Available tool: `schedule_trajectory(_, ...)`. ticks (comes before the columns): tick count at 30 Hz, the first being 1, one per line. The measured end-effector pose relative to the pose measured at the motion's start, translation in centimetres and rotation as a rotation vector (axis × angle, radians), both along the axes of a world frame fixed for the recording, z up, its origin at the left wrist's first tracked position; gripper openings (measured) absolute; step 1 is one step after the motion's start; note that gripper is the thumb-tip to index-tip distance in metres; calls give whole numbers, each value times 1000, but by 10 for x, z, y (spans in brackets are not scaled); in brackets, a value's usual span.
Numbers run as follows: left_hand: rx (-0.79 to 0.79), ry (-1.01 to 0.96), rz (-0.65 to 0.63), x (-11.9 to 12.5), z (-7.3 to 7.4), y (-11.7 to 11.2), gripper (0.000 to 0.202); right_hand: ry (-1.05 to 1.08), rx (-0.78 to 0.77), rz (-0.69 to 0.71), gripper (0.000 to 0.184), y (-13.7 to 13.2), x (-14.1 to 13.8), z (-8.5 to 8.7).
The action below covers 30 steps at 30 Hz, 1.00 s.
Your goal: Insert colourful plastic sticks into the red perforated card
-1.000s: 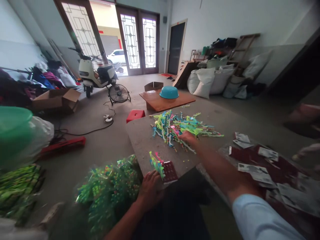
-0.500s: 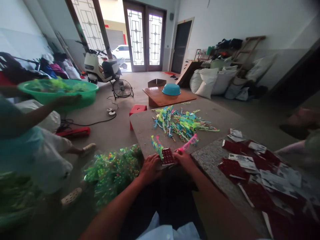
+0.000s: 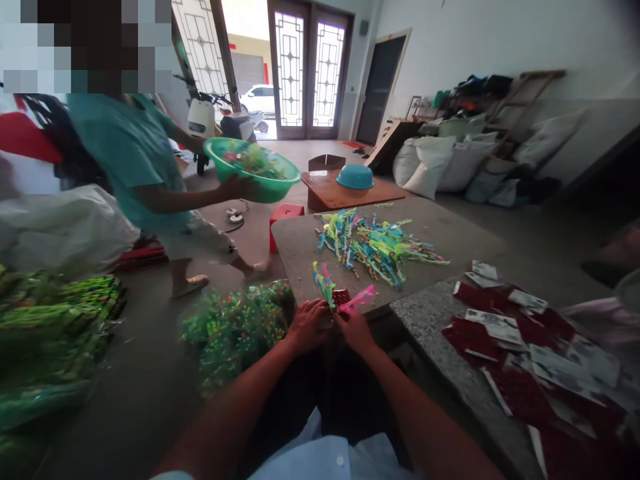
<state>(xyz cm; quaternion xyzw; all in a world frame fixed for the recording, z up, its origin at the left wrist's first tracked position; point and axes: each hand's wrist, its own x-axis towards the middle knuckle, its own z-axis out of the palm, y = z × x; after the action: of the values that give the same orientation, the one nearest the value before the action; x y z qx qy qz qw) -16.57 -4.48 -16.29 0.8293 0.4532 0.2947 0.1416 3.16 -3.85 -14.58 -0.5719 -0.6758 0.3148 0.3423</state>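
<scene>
My left hand (image 3: 307,325) is closed on a small red card (image 3: 341,297) with green and pink plastic strips (image 3: 324,281) fixed to it, at the near edge of a grey table (image 3: 300,247). My right hand (image 3: 356,329) pinches a pink plastic piece (image 3: 358,301) against that card. A pile of bright green, blue and yellow plastic pieces (image 3: 376,245) lies on the table beyond both hands.
A person in a teal shirt (image 3: 131,160) carries a green basin (image 3: 249,171) at the left. A clear bag of green items (image 3: 235,330) sits by my left knee. Red cards (image 3: 505,340) cover a stone slab on the right. Behind stand a red stool (image 3: 284,215) and a blue bowl (image 3: 355,177).
My right hand came back from the pile with a pink piece and joined my left hand at the card. The person with the green basin walked in from the left.
</scene>
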Motion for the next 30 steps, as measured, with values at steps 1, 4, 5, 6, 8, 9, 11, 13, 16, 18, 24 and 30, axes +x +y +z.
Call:
schedule_trajectory(1,3,-2,1,0,-1,0,58,-45,46,-23,22,-1,-2,-3)
schedule_trajectory(4,5,-3,5,0,-3,1,58,-182,94,-49,21,-3,-6,-8)
schedule_trajectory(5,2,-1,5,0,-4,1,59,-228,94,-46,21,-3,-7,-7)
schedule_trajectory(6,-2,2,4,0,-6,2,61,-274,93,-40,21,-3,-7,-6)
schedule_trajectory(8,-16,10,6,0,-8,2,65,-368,85,-15,21,-4,-9,-3)
schedule_trajectory(9,-24,14,5,-1,-9,2,67,-414,76,-6,22,-4,-10,-2)
schedule_trajectory(11,-37,13,1,-1,-9,2,68,-499,51,-13,23,-5,-14,1)
schedule_trajectory(13,-39,5,-5,-1,-9,2,65,-561,25,-35,25,-6,-17,4)
schedule_trajectory(16,-48,3,-10,-1,-7,1,64,-588,8,-38,27,-6,-21,8)
schedule_trajectory(18,-60,8,-7,-1,-6,1,64,-566,0,-30,26,-5,-20,9)
schedule_trajectory(24,-53,-3,-6,0,-3,1,62,-334,-23,-17,22,4,-5,7)
schedule_trajectory(30,-64,1,-22,0,1,-1,62,-204,-76,-1,26,8,3,3)
